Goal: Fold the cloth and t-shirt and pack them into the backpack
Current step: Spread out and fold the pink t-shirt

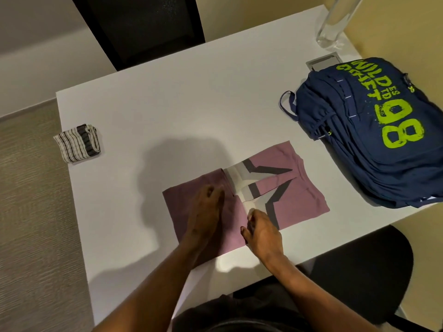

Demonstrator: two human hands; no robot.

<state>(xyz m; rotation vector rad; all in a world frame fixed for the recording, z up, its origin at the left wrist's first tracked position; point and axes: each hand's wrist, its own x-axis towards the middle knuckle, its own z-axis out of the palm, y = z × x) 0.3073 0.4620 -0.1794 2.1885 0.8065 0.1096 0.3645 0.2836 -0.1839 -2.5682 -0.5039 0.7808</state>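
Observation:
A mauve t-shirt (299, 200) with a grey and white star print lies partly folded on the white table (179, 104). My left hand (206, 207) rests on its left half, fingers curled onto the cloth. My right hand (261, 231) pinches the shirt's folded edge near the front. A striped cloth (76, 143) sits folded at the table's left edge, away from both hands. The navy backpack (374, 130) with lime-green lettering lies flat at the right; I cannot tell whether it is zipped.
A black chair (143, 27) stands beyond the table's far edge. A clear glass vase (333, 22) stands at the back right corner, next to a grey cable hatch (321, 62). A dark seat (364, 271) is at the front right.

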